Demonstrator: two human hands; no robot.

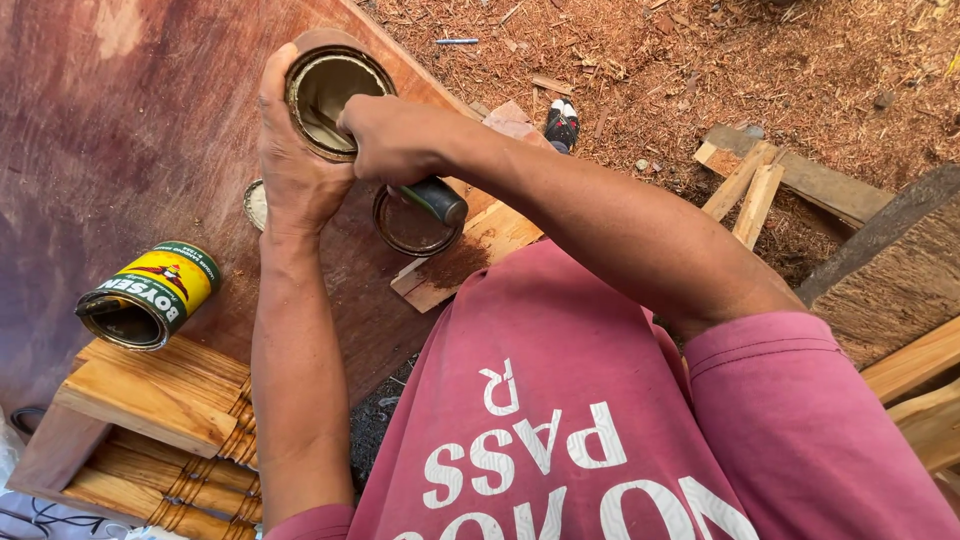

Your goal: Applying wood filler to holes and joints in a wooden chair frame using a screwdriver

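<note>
Nearest the camera, turned pale wooden pieces (165,440) lie stacked at the lower left, and an open can with a yellow and green label (150,293) rests on its side on top of them, mouth toward the viewer. Beyond these spreads the desk (120,130), a broad reddish-brown board. Above it the left hand (292,165) wraps around the side of an open tin can (328,95), fingers clenched on its wall, holding it tilted so the pale inside shows. The right hand (392,138) crosses in from the right, fingers closed around a dark green tool handle (436,198) whose working end points into the can's mouth and is hidden by the hand. Just below that hand a round lid with a brown inside (410,228) lies on the desk, beside a short pale board (470,255). Farther off, the ground is covered in reddish sawdust (650,60), with offcuts of timber (745,180) lying on it.
</note>
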